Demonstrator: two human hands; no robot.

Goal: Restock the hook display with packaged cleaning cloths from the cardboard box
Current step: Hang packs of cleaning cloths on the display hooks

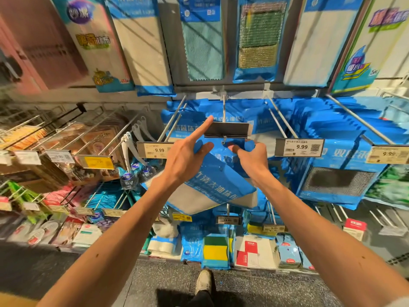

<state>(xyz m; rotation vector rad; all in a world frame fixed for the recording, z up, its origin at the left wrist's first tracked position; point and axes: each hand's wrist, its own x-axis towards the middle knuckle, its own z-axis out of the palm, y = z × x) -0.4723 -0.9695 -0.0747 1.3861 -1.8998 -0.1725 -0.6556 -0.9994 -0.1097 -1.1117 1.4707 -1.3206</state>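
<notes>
While pinching pack top w/ R hand & L hand (index propping tag up), need to lift top edge onto hook tip just above; R nearer.

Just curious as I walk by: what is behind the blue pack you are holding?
More blue packs hang on hooks behind the held pack. It hides their lower parts; the left hand and right hand cover its top edge.

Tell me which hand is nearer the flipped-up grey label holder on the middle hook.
Left. The left hand has its index finger touching the label holder at its left end; the right hand sits just below it, pinching the blue package by its top.
</notes>
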